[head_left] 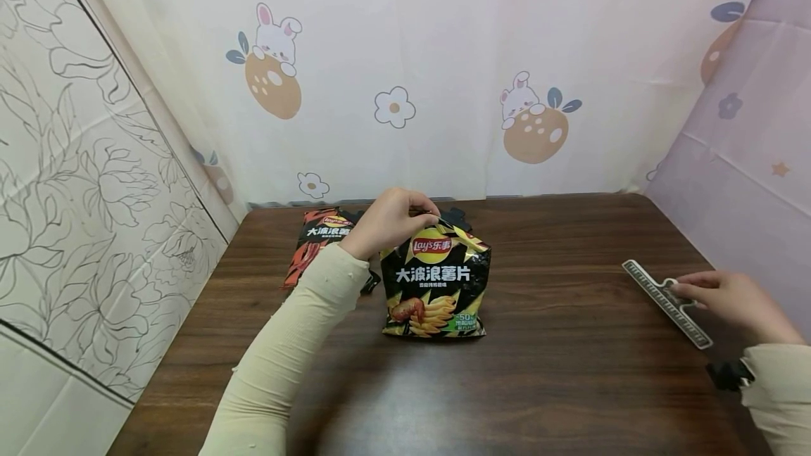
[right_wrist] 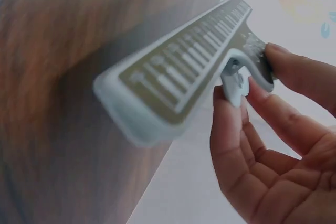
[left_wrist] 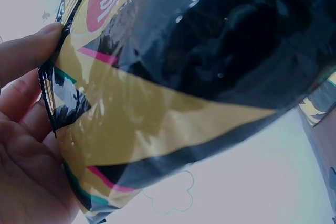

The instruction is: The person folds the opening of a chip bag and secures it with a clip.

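Observation:
My left hand (head_left: 391,222) pinches the top edge of a black and yellow Lay's chip bag (head_left: 436,287), which stands upright near the middle of the table. In the left wrist view, the thumb (left_wrist: 39,45) lies on one side of the bag's crimped edge and the fingers on the other. Out at the right, my right hand (head_left: 738,301) grips a long bag clip (head_left: 652,294) by its handle. The right wrist view shows this clip (right_wrist: 184,61) close over the wood, its bar patterned with pale stripes and its handle tabs between thumb and fingers.
Partly hidden behind my left arm lies a red and black Lay's bag (head_left: 317,234). A black object (head_left: 457,218) shows behind the upright bag. The brown wooden table (head_left: 557,385) meets a printed curtain (head_left: 443,153) at the back and a flowered panel (head_left: 95,181) at the left.

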A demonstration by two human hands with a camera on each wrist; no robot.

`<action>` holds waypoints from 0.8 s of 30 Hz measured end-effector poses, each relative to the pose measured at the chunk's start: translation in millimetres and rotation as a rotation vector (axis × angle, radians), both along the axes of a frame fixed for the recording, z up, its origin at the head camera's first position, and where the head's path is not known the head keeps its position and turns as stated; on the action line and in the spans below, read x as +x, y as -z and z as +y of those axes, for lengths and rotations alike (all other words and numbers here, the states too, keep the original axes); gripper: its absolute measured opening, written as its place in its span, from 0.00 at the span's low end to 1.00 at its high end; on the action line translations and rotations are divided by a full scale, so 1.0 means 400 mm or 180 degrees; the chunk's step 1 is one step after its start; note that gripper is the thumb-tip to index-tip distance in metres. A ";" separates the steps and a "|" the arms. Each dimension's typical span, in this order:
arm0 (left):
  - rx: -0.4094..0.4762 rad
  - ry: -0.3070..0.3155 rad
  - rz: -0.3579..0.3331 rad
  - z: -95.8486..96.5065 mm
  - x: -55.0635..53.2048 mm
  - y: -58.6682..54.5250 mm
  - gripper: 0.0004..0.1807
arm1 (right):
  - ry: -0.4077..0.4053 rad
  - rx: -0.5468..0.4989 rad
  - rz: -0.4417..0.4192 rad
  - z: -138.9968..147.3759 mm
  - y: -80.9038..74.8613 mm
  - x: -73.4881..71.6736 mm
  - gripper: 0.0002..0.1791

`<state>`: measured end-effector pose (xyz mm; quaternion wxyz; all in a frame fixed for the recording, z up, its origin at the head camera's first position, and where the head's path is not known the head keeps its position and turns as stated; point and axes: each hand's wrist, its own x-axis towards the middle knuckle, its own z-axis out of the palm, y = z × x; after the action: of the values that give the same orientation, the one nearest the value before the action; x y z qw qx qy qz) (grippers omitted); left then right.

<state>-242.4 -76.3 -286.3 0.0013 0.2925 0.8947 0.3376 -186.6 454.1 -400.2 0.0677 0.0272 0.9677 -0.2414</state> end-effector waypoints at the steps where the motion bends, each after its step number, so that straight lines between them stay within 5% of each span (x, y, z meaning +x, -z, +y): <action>1: -0.0001 -0.0003 0.0000 0.000 0.000 0.000 0.08 | 0.0042 -0.0032 0.0020 -0.006 -0.001 -0.001 0.36; 8: 0.0000 0.0004 -0.0041 0.001 -0.001 -0.002 0.09 | 0.0200 -0.0331 0.0138 -0.057 -0.032 -0.011 0.37; 24: 0.0001 0.0012 -0.0039 0.002 -0.001 -0.002 0.09 | 0.0215 -0.1209 0.0509 -0.199 -0.124 -0.055 0.21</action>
<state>-242.7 -75.7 -285.7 0.0074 0.2921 0.8941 0.3395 -208.4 374.5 -350.4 -0.0135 0.0272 0.9056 -0.4230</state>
